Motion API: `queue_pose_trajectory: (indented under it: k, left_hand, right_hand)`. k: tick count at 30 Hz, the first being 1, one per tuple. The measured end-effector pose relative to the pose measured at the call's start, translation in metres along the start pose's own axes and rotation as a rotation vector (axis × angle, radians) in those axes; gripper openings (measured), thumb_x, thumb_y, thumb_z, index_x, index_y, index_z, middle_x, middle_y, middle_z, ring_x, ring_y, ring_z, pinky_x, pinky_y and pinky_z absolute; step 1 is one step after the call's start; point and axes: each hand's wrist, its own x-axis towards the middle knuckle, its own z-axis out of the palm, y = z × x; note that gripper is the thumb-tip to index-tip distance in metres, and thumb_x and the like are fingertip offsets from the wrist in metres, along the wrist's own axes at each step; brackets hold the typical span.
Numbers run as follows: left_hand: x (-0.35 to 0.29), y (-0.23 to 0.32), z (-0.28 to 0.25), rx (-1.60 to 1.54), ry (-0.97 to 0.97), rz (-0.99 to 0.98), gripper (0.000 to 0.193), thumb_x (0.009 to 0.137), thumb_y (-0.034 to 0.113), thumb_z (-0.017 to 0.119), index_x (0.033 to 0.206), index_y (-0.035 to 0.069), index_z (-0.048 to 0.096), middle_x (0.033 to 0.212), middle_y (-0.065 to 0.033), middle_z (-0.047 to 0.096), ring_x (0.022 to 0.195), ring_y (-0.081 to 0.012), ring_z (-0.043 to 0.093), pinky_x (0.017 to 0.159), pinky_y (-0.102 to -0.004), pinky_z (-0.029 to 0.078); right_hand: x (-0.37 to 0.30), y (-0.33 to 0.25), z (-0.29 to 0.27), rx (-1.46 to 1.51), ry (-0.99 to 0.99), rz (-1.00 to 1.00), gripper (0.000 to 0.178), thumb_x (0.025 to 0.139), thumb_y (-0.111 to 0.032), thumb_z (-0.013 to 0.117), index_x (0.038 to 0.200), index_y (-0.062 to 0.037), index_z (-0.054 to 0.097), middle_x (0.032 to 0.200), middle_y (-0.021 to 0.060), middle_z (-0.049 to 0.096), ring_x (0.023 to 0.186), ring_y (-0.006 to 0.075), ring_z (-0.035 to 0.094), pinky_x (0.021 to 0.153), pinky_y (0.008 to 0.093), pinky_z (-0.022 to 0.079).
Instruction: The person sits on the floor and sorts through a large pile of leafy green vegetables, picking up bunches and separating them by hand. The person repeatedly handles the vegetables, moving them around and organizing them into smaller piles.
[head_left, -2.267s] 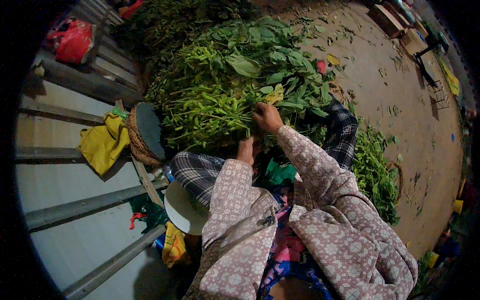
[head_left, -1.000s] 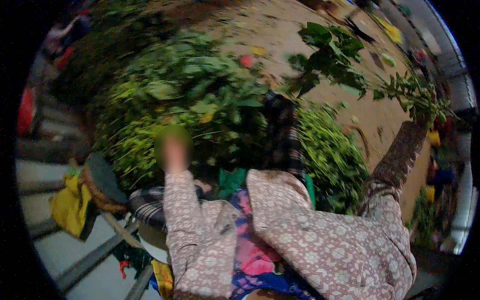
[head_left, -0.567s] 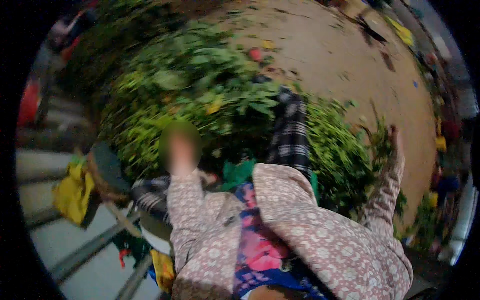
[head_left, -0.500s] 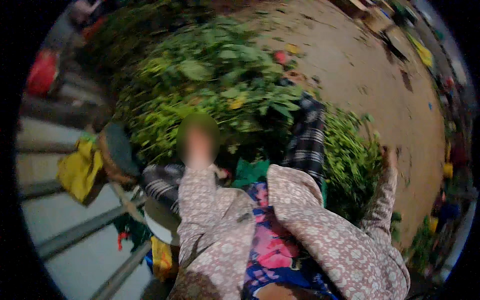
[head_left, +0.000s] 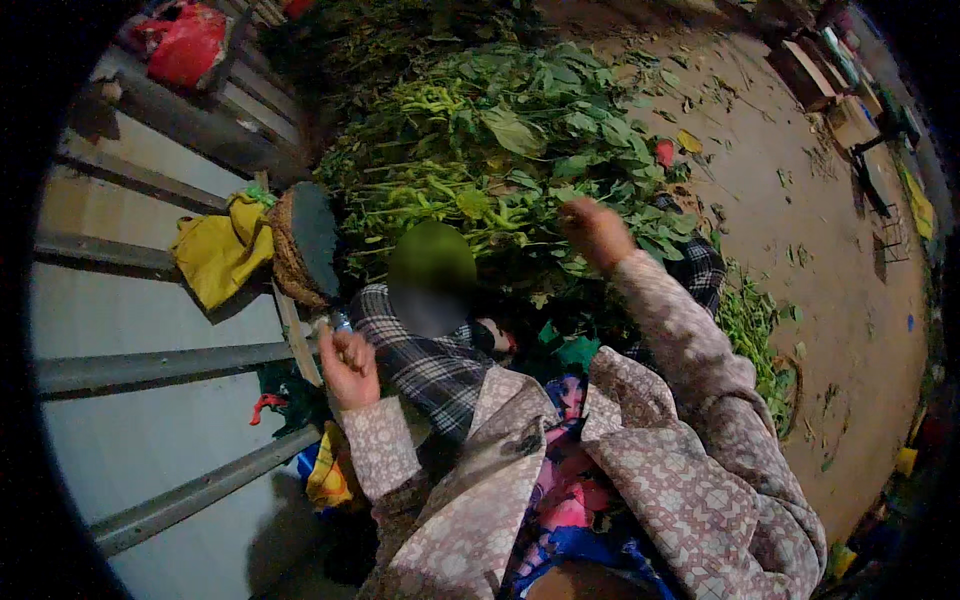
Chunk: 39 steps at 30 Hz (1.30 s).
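My left hand [head_left: 350, 368] is raised beside my plaid-covered knee, near the slatted wall. Its fingers are curled in; whatever they may hold cannot be made out. Farther forward and to the right, my right hand [head_left: 600, 236] is closed over the near edge of a big heap of green leafy plants [head_left: 540, 130]. The inside of its grip is hidden. Light green stalks and pod-like clusters [head_left: 440, 195] lie on the heap's left part. A blurred patch covers the spot between the heap and my knee.
A round woven piece with a dark grey face [head_left: 300, 245] and a yellow cloth [head_left: 228, 250] stand at the left wall. A smaller green pile [head_left: 755, 325] lies by my right arm. Boxes [head_left: 850, 120] and scattered leaves lie across the brown floor [head_left: 790, 240].
My right hand has swung from the small pile on the right inward to the big heap. The left hand has moved away from the heap, back and left. The view has shifted.
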Motion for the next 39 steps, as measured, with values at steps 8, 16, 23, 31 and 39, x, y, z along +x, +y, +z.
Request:
queue_pose_trajectory:
  k: [8,16,23,31,39]
  left_hand:
    - [-0.044,-0.045,-0.157,0.964,0.586,0.044,0.040,0.087,0.039,0.052,0.081,0.000,0.062,0.083,-0.0068,0.060,0.072,-0.0165,0.052,0.069,-0.0285,0.041]
    - [-0.023,-0.022,-0.099,0.433,0.708,0.220,0.036,0.089,0.035,0.050,0.066,0.007,0.051,0.057,-0.0015,0.047,0.047,-0.0095,0.040,0.045,-0.0241,0.032]
    - [0.022,-0.023,0.031,0.199,0.129,0.233,0.033,0.090,0.028,0.048,0.062,0.011,0.043,0.052,0.0025,0.034,0.042,-0.0067,0.026,0.040,-0.0221,0.021]
    - [0.035,-0.161,0.115,0.350,-0.277,-0.381,0.025,0.090,0.026,0.050,0.086,0.004,0.059,0.063,0.0028,0.048,0.046,-0.0036,0.038,0.038,-0.0197,0.027]
    - [0.040,-0.224,0.111,0.034,-0.155,-0.592,0.021,0.089,0.028,0.054,0.089,0.008,0.060,0.076,0.0016,0.059,0.051,-0.0056,0.043,0.043,-0.0194,0.033]
  right_hand:
    - [0.052,-0.033,0.076,-0.215,-0.108,-0.120,0.029,0.079,-0.028,0.061,0.096,-0.0056,0.052,0.090,0.0143,0.053,0.077,0.0317,0.059,0.065,0.0420,0.048]
    - [0.074,-0.059,-0.016,0.991,0.332,0.081,0.022,0.077,-0.022,0.068,0.081,-0.0049,0.055,0.068,-0.0001,0.052,0.060,0.0085,0.047,0.052,0.0253,0.041]
    - [0.076,-0.062,-0.069,0.787,0.629,-0.102,0.018,0.079,-0.017,0.068,0.082,-0.0052,0.055,0.072,-0.0029,0.050,0.061,0.0053,0.043,0.054,0.0202,0.036]
    - [-0.009,-0.057,0.011,0.826,0.250,0.248,0.018,0.080,-0.015,0.065,0.078,-0.0012,0.053,0.063,-0.0021,0.050,0.058,0.0055,0.044,0.052,0.0223,0.037]
    - [-0.054,-0.055,0.023,0.770,0.261,0.271,0.019,0.080,-0.016,0.065,0.080,-0.0015,0.053,0.068,0.0011,0.054,0.059,0.0075,0.048,0.051,0.0229,0.040]
